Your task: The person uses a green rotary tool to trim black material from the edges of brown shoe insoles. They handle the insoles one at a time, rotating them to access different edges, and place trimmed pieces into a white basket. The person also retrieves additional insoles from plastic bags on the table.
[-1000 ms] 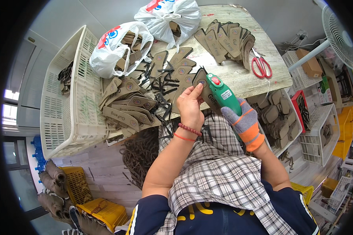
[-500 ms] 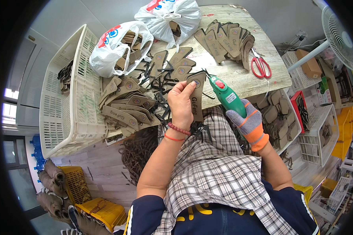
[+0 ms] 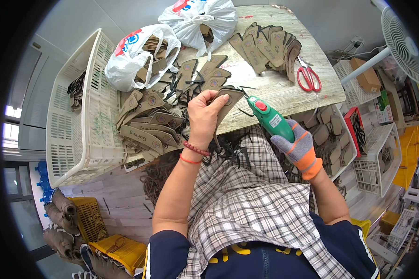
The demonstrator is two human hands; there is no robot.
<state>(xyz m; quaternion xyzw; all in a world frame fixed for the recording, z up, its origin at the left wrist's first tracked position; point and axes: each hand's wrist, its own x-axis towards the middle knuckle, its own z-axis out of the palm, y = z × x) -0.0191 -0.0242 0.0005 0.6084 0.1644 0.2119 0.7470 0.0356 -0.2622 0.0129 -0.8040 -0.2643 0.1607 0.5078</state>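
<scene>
Khaki fabric tab (image 3: 229,100), pinched in the bare left hand (image 3: 204,115) over the near edge of a worn tabletop (image 3: 291,101); gloved right hand (image 3: 294,145) clasping a green power tool (image 3: 272,117). Outward: red-handled scissors (image 3: 306,69), white crate (image 3: 87,156), plank floor (image 3: 100,216), fan (image 3: 402,42).

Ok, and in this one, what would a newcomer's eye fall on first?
Probably the bright green tool with its red button, held in the gloved right grip near mid-view. Just left of it, the bare left grip pinches a brown, dark-edged piece. Beyond, white plastic bags sit toward the table's far left, with red-handled scissors near its right edge.
</scene>
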